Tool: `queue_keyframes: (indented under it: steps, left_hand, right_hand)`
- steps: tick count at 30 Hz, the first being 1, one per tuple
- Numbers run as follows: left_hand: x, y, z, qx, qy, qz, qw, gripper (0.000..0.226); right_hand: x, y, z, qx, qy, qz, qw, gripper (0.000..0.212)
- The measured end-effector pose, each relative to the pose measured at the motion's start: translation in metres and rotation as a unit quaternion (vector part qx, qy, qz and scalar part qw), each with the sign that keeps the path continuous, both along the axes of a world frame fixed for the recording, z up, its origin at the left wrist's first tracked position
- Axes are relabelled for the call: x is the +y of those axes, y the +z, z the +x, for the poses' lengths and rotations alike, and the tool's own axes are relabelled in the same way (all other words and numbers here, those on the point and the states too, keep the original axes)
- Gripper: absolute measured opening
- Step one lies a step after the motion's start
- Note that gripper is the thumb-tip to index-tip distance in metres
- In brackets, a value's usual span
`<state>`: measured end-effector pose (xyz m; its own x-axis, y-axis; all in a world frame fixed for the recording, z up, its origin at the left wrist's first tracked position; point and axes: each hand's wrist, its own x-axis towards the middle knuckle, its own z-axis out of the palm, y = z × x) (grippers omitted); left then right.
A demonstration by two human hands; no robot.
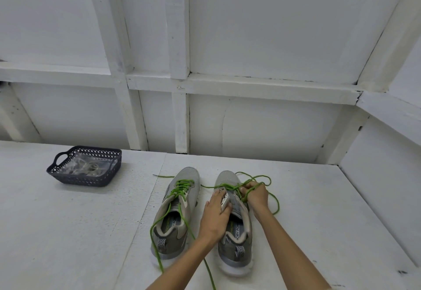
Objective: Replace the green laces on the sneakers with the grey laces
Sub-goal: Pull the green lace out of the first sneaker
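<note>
— Well, what stands at the far left?

— A dark grey perforated plastic basket (79,179) with two handles. It sits at about ten o'clock from the shoes, well apart from them, on the white painted table top (68,232). A clear plastic bag (88,165) lies in it with pale loops inside. I cannot tell if these are the grey laces.

— And the shoes?

— The grey mesh left sneaker (175,216) with a white sole stands near the middle, with its toe to twelve o'clock. Its bright green round lace (182,186) crosses only the eyelets near the toe. The long ends run over the shoe's opening and down onto the table toward six and seven o'clock. Just beside it, at three o'clock, the matching grey mesh right sneaker (234,232) points the same way.

— How are the hands?

— Both are on the right sneaker. The left hand (216,212) is at its nine o'clock side. The fingers lie over the eyelet flap and the thumb is on the inner side, so it pinches the flap. The right hand (255,195) is at the three o'clock side, with its fingers curled round the second green lace (230,185). This lace lies in loose loops over the toe and out on the table toward three o'clock.
</note>
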<state>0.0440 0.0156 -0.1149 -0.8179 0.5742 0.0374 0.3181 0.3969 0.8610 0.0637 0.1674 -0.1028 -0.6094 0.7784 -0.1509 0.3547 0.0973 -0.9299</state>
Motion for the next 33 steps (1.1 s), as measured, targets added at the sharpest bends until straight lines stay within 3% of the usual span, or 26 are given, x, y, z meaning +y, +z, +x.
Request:
queue_keyframes:
  steps: [2, 6, 9, 14, 20, 24, 28, 33]
  left_hand:
    - [0.0, 0.0, 0.001, 0.0, -0.001, 0.003, 1.0, 0.05]
    - [-0.001, 0.001, 0.002, -0.003, 0.003, 0.014, 1.0, 0.05]
    - [-0.001, 0.001, 0.001, -0.003, 0.002, 0.013, 1.0, 0.049]
    - [-0.001, 0.001, 0.001, -0.008, -0.002, 0.013, 1.0, 0.05]
    - [-0.002, 0.001, 0.001, -0.005, -0.002, 0.01, 1.0, 0.05]
    - [-0.002, 0.001, 0.001, -0.004, -0.001, 0.011, 1.0, 0.05]
    - [-0.001, 0.0, 0.001, -0.005, -0.004, 0.012, 1.0, 0.05]
    - [-0.001, -0.001, 0.0, -0.009, 0.0, 0.016, 1.0, 0.05]
  right_hand:
    - [0.002, 0.002, -0.002, 0.033, -0.041, -0.052, 0.997, 0.021]
    - [0.0, 0.0, -0.002, 0.1, -0.13, -0.146, 0.976, 0.013]
    - [-0.002, 0.0, -0.001, 0.075, -0.066, -0.135, 0.986, 0.004]
    - [0.005, 0.005, -0.001, 0.026, 0.009, -0.097, 0.995, 0.007]
    - [0.005, 0.004, -0.006, 0.091, -0.102, -0.166, 0.977, 0.018]
    - [0.006, 0.006, -0.004, 0.019, 0.019, -0.093, 0.995, 0.004]
    - [0.012, 0.008, -0.003, 0.005, 0.049, -0.096, 0.994, 0.008]
    - [0.008, 0.012, -0.003, 0.074, -0.063, -0.173, 0.98, 0.018]
